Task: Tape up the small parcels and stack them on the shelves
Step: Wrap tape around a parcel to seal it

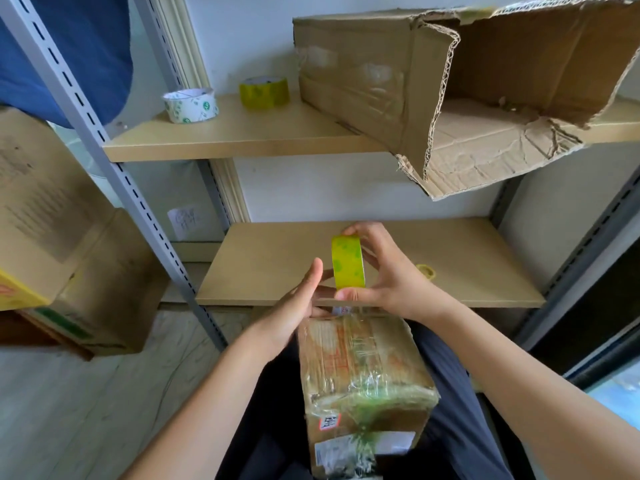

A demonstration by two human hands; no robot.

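Observation:
A small cardboard parcel (pixel 363 372), wrapped in clear and greenish tape, lies on my lap below the lower shelf (pixel 277 265). My right hand (pixel 388 271) grips a yellow-green tape roll (pixel 347 263) upright just above the parcel's far end, thumb under the roll and fingers over its top. A clear strip runs from the roll down to the parcel. My left hand (pixel 298 303) is beside the roll with its fingers straight, pressing at the parcel's far edge.
The upper shelf (pixel 242 140) carries a white tape roll (pixel 190 105), a yellow tape roll (pixel 265 92) and a big torn open carton (pixel 467 91) overhanging its front. Stacked cartons (pixel 62 237) stand left of the grey shelf post (pixel 114 161). A small yellow ring (pixel 427 271) lies on the lower shelf.

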